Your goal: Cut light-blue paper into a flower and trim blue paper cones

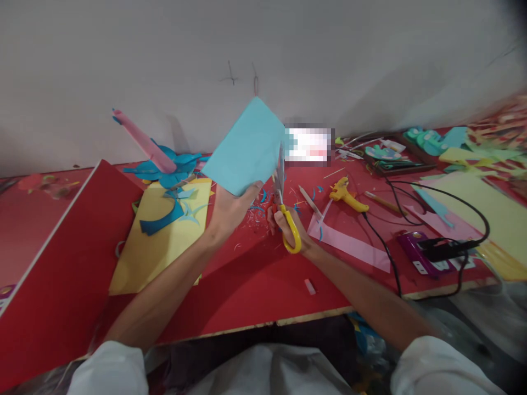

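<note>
A light blue sheet of paper (247,145) is raised and tilted above the red table, gripped along its lower edge by my left hand (234,208). My right hand (294,227) is wrapped round a pair of scissors (291,233) with yellow handles. Their blades point up and lie at the sheet's right edge; whether they are cutting into it I cannot tell. Tiny blue and pale paper scraps (259,211) are scattered on the table beneath. Something red beside my right fingers is too blurred to make out.
Yellow sheets (164,258) with blue offcuts lie at left, beside a standing red board (78,263). Behind them is a pink and blue paper piece (148,142). To the right are a yellow glue gun (346,195), pink paper strip (354,247), purple power strip (420,252) with cables, and tray (399,164).
</note>
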{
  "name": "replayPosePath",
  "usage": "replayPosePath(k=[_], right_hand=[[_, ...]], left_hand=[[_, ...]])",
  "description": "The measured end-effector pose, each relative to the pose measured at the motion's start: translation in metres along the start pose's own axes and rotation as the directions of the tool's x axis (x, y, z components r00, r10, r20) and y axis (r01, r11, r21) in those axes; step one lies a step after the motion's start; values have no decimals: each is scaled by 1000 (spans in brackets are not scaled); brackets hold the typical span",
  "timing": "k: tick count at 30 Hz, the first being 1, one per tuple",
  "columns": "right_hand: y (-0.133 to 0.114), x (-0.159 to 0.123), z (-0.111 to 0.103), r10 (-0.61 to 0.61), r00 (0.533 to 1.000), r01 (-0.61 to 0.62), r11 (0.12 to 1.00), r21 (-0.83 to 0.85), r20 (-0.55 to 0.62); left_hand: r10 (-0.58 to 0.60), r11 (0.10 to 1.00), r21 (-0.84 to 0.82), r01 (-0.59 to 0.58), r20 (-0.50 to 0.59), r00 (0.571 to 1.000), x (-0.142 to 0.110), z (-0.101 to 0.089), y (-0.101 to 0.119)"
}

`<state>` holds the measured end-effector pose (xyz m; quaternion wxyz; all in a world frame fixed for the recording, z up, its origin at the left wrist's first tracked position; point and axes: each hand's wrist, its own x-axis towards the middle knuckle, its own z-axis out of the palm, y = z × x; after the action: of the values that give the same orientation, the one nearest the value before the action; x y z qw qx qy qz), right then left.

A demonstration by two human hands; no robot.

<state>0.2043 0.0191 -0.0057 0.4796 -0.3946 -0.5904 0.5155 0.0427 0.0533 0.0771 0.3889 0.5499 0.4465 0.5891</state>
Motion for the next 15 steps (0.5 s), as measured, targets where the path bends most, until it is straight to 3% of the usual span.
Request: replayPosePath(k=[6, 15], right_hand=[[4, 0, 0, -26, 999, 25, 1000, 4, 20], [10, 0, -1, -4, 1000, 5, 1000, -27, 12]], left_hand=[[6, 999, 53, -4, -48, 999, -2, 0, 0], [-22, 999, 26, 22, -27, 999, -4, 1, -5]])
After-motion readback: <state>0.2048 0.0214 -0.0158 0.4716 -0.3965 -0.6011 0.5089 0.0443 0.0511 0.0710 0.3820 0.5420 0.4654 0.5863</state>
